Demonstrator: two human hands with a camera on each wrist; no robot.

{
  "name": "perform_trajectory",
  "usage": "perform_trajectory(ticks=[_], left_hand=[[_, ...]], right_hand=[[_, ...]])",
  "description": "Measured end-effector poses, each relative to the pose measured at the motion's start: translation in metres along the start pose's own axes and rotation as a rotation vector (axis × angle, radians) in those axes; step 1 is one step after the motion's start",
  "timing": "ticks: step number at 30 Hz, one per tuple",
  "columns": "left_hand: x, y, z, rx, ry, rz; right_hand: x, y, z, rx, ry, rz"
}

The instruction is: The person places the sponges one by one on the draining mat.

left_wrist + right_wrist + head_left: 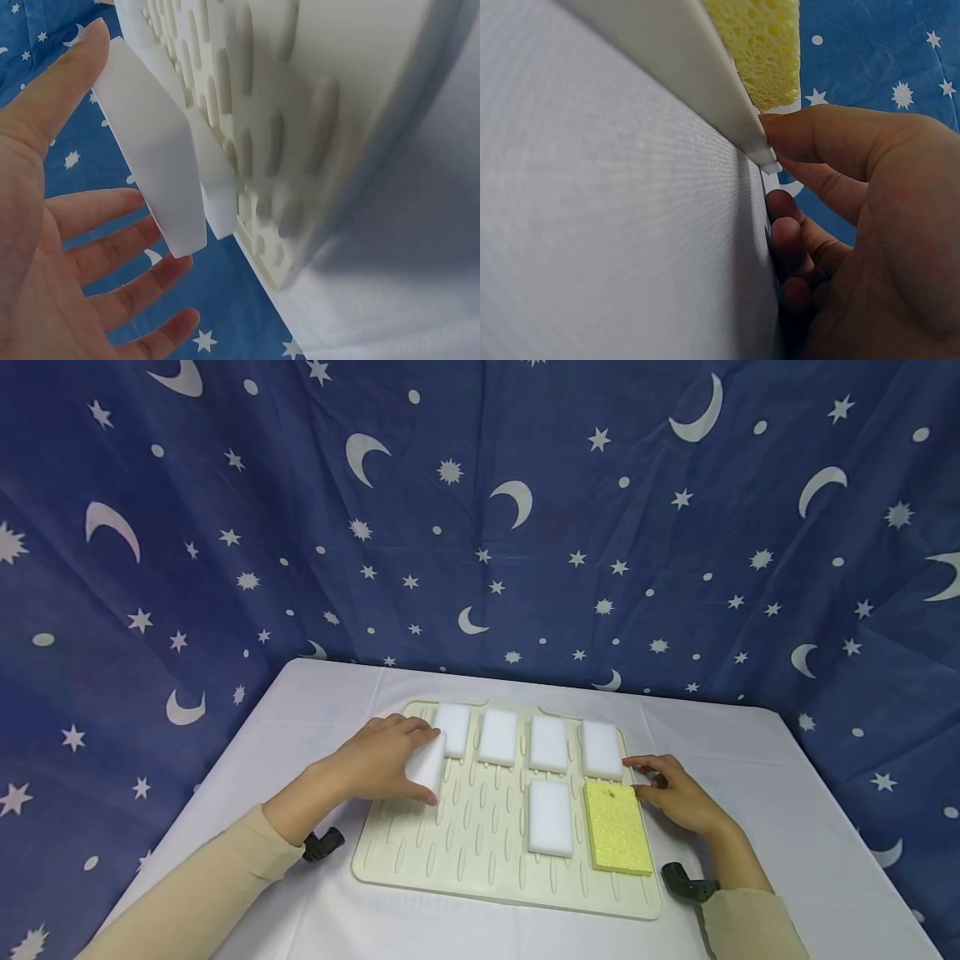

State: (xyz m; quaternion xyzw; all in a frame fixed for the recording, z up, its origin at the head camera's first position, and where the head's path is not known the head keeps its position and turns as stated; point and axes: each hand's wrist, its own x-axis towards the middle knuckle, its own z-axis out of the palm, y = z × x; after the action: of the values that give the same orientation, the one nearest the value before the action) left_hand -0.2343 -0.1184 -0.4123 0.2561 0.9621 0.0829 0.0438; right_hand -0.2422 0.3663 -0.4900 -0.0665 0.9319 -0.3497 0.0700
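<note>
My left hand (386, 756) grips a white sponge (427, 767) between thumb and fingertips, tilted above the left side of a cream ridged drying mat (472, 852). In the left wrist view the thumb is at one end of this sponge (154, 142) and the fingertips are by the opposite end. At the mat's right edge rests my right hand (678, 797), fingers loosely bent. Its thumb (817, 131) touches the mat's rim (705, 75) in the right wrist view. Close to that hand are a yellow sponge (618, 831) and a white sponge (602, 750).
More white sponges lie along the mat's back row, such as the one second from left (498, 737). Another white sponge (551, 818) is left of the yellow one. A white cloth (750, 760) covers the table, and a blue star-patterned curtain (540, 585) hangs behind.
</note>
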Motion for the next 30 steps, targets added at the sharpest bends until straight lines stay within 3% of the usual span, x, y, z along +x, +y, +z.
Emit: perform_trajectory(ticks=[30], left_hand=[[0.005,0.041,0.022,0.036,-0.048,0.038]], right_hand=[[0.001,0.001,0.000,0.011,-0.009,-0.005]])
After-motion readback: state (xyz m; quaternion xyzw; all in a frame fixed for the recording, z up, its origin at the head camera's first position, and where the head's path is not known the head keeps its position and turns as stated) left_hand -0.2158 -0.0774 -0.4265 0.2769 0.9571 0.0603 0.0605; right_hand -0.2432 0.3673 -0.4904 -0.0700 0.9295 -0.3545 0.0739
